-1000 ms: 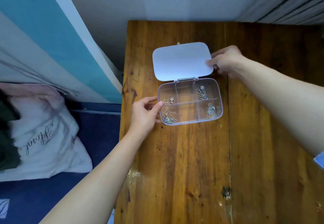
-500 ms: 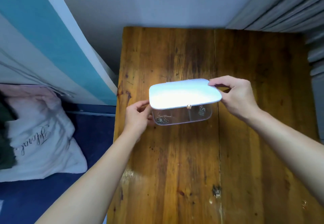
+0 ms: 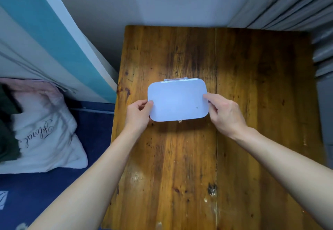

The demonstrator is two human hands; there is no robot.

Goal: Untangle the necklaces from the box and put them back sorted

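Note:
The small plastic box (image 3: 177,101) lies on the wooden table (image 3: 252,121) with its pale blue-white lid down flat over it. A small metal clasp shows at the lid's near edge. The necklaces inside are hidden under the lid. My left hand (image 3: 138,114) grips the box's left end, thumb on the lid's corner. My right hand (image 3: 223,112) holds the right end, with its thumb on top of the lid.
The table's left edge runs beside a bed with a dark blue sheet (image 3: 45,193) and a white pillow (image 3: 41,136). A teal and white curtain (image 3: 59,37) hangs at the left. Grey pleated fabric (image 3: 297,4) borders the table's far right.
The lid, lying open flat a second ago, has been swung down by my right hand and now covers the box. My left hand stayed at the box's left end.

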